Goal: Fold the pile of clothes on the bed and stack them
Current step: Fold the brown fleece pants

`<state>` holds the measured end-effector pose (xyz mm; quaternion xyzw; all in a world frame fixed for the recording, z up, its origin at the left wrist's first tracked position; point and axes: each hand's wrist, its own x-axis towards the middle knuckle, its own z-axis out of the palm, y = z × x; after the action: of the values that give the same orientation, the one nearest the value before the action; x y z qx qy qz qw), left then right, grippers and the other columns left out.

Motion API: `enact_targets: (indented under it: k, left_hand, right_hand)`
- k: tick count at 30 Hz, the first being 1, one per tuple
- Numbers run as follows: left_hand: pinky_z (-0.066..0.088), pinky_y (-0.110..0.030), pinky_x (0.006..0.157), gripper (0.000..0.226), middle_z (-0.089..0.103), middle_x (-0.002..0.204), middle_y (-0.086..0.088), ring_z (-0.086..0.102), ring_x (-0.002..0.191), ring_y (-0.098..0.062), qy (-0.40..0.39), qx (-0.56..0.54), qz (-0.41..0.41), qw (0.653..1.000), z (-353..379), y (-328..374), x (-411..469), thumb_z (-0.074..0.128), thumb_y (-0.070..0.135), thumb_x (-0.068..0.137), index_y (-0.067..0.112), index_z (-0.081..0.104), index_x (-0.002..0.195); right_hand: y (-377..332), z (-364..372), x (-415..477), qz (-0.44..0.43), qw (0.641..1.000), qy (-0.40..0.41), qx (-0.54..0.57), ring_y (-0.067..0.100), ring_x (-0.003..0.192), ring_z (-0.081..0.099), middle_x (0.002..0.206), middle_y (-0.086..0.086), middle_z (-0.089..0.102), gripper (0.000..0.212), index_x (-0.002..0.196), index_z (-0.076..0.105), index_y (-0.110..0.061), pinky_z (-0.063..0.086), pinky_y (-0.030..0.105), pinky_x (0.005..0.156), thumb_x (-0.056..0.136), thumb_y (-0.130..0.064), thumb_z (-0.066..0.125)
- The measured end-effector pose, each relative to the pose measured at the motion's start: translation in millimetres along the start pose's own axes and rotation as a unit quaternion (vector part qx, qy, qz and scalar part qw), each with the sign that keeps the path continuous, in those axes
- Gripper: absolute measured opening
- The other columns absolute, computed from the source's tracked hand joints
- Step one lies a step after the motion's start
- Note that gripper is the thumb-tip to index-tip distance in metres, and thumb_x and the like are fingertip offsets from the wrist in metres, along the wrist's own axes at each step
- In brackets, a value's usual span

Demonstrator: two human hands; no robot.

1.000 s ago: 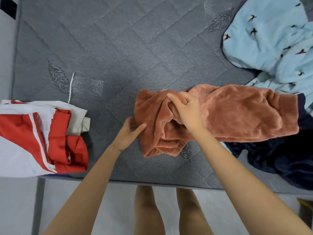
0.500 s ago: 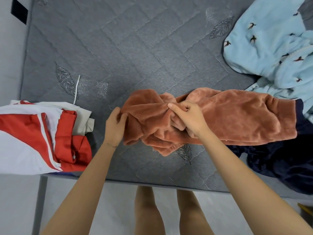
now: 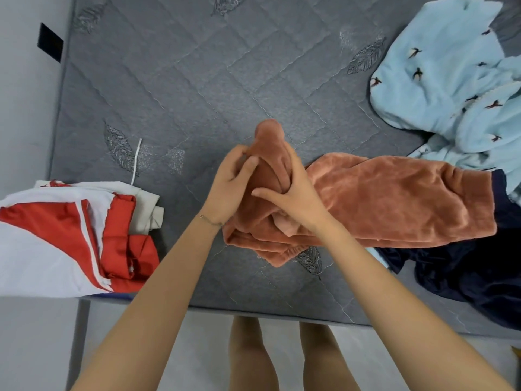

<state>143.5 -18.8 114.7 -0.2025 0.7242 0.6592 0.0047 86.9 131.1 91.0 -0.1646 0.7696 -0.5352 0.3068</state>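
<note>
A rust-orange fleece garment (image 3: 394, 198) lies across the middle of the grey quilted mattress (image 3: 197, 80), its left end bunched and lifted. My left hand (image 3: 229, 184) grips that raised end from the left. My right hand (image 3: 293, 193) holds the same bunch from the right, thumb spread across the fabric. A folded red and white garment (image 3: 56, 235) lies on a cream one (image 3: 146, 204) at the left edge. A light blue bird-print garment (image 3: 451, 80) lies loose at the upper right, and a dark navy garment (image 3: 473, 272) at the lower right.
The mattress's front edge (image 3: 253, 311) runs just below the clothes, with the floor and my legs (image 3: 282, 359) beyond it. A white wall with a black patch (image 3: 50, 42) borders the bed on the left. A white cord (image 3: 136, 159) lies near the folded stack.
Both hands have come together on the orange garment's left end and lifted it into an upright bunch. The view has tilted slightly toward the far side of the bed.
</note>
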Motion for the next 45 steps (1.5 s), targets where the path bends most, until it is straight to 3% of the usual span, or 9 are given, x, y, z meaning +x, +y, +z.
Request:
enact_targets:
  k: [5,10,13,21,25,29,33,36,45]
  left_hand:
    - [0.051,-0.031,0.093,0.011,0.069,0.104,-0.004,0.064,0.101,-0.014,-0.037,-0.042,-0.015,0.998,39,-3,9,0.057,0.017,0.098,0.013,0.064,0.105]
    - [0.044,-0.017,0.094,0.024,0.061,0.109,0.015,0.056,0.105,0.008,0.005,0.106,0.027,0.994,81,-20,12,0.068,0.026,0.091,0.019,0.06,0.113]
    - [0.04,-0.009,0.095,0.034,0.056,0.113,0.025,0.052,0.109,0.015,-0.043,0.106,0.042,0.993,111,-27,16,0.068,0.03,0.09,0.03,0.054,0.121]
    - [0.038,-0.045,0.11,0.03,0.061,0.124,0.014,0.052,0.125,-0.008,-0.108,0.144,0.054,0.982,198,-49,32,0.056,0.032,0.095,0.025,0.06,0.125]
    - [0.031,-0.014,0.108,0.034,0.059,0.127,0.004,0.044,0.12,0.011,-0.12,0.154,0.057,0.979,237,-43,35,0.058,0.019,0.097,0.011,0.059,0.13]
    - [0.032,-0.035,0.115,0.042,0.055,0.137,-0.004,0.043,0.132,-0.015,-0.176,0.217,0.078,0.957,261,-54,38,0.057,0.032,0.092,0.017,0.06,0.132]
    - [0.023,-0.028,0.113,0.047,0.053,0.138,-0.007,0.044,0.13,-0.021,-0.107,0.323,0.101,0.935,249,-69,35,0.052,0.044,0.09,0.022,0.062,0.13]
    - [0.028,-0.044,0.115,0.046,0.051,0.139,-0.007,0.043,0.132,-0.025,-0.052,0.354,0.103,0.928,218,-80,35,0.05,0.039,0.092,0.021,0.058,0.133]
    - [0.025,-0.047,0.115,0.051,0.046,0.145,-0.015,0.037,0.137,-0.036,-0.011,0.45,-0.074,0.89,78,-131,24,0.062,0.027,0.094,0.016,0.049,0.142]
  right_hand:
    - [14,-42,-17,0.009,0.997,0.082,0.005,-0.002,0.108,0.059,0.113,-0.015,0.064,0.055,0.128,0.053,-0.019,0.046,0.02,0.094,0.08,-0.025,0.08]
    - [36,-80,-35,-0.018,0.989,0.144,-0.032,-0.001,0.104,0.058,0.108,-0.011,0.065,0.04,0.116,0.059,-0.022,0.044,0.019,0.094,0.082,-0.02,0.078]
    - [49,-107,-49,-0.012,0.983,0.175,-0.046,0.006,0.108,0.056,0.113,-0.006,0.063,0.046,0.119,0.055,-0.032,0.04,0.015,0.095,0.081,-0.021,0.078]
    - [79,-168,-75,0.014,0.974,0.223,-0.035,0.0,0.106,0.059,0.11,-0.011,0.064,0.036,0.115,0.059,-0.034,0.045,0.02,0.094,0.084,-0.028,0.076]
    - [99,-193,-91,0.032,0.963,0.264,-0.039,-0.003,0.105,0.056,0.108,-0.018,0.059,0.04,0.11,0.054,-0.044,0.042,0.015,0.091,0.084,-0.021,0.074]
    - [138,-210,-101,0.106,0.954,0.271,-0.071,0.017,0.113,0.055,0.118,0.002,0.059,0.039,0.12,0.057,-0.021,0.046,0.035,0.099,0.083,-0.017,0.068]
    - [146,-211,-104,0.151,0.926,0.327,-0.111,0.024,0.136,0.036,0.145,0.01,0.042,0.072,0.144,0.039,-0.012,0.026,0.041,0.118,0.078,-0.007,0.066]
    - [129,-202,-97,0.083,0.91,0.364,-0.181,0.025,0.145,0.024,0.153,0.012,0.032,0.076,0.148,0.035,-0.009,0.019,0.044,0.12,0.077,-0.002,0.061]
    - [106,-113,-23,-0.051,0.96,0.131,-0.244,0.029,0.142,0.034,0.146,0.009,0.047,0.063,0.141,0.05,-0.01,0.024,0.05,0.118,0.081,-0.018,0.066]
